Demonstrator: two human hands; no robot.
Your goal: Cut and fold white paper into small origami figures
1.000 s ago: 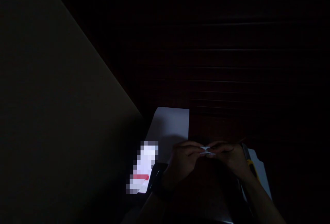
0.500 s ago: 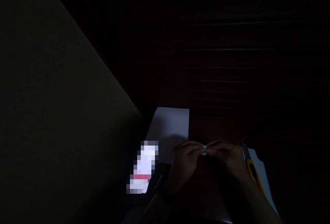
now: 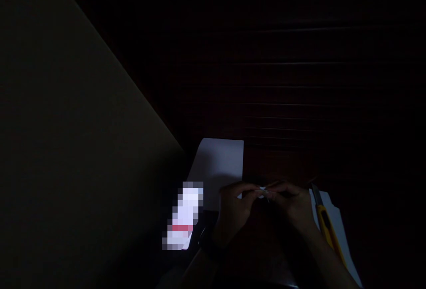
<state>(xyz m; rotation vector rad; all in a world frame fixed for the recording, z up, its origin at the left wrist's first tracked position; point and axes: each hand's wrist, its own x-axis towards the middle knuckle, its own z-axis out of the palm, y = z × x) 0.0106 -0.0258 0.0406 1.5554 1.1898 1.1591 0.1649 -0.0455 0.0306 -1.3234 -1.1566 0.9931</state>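
Note:
A small piece of white paper (image 3: pixel 262 192) is pinched between the fingertips of both hands, above the dark table (image 3: pixel 262 240). My left hand (image 3: pixel 235 207) grips its left end, thumb and fingers pressed together. On the other end my right hand (image 3: pixel 293 204) closes in the same way. Most of the piece is hidden by the fingers, and dim light blurs its folds. Beside my right wrist lies a yellow utility knife (image 3: pixel 328 229), its blade pointing away from me. A dark band (image 3: pixel 213 244) circles my left wrist.
A white sheet of paper (image 3: pixel 218 158) lies behind my left hand. Left of that hand stands a bright, pixelated phone-like screen (image 3: pixel 183 215). More white paper (image 3: pixel 341 224) lies under the knife. A pale wall (image 3: pixel 83 147) rises at the left, and dark slatted panelling (image 3: pixel 282 80) fills the back.
Both hands have shifted slightly left, with the small paper still pinched between them. More of the knife and the paper beneath it shows beside my right wrist.

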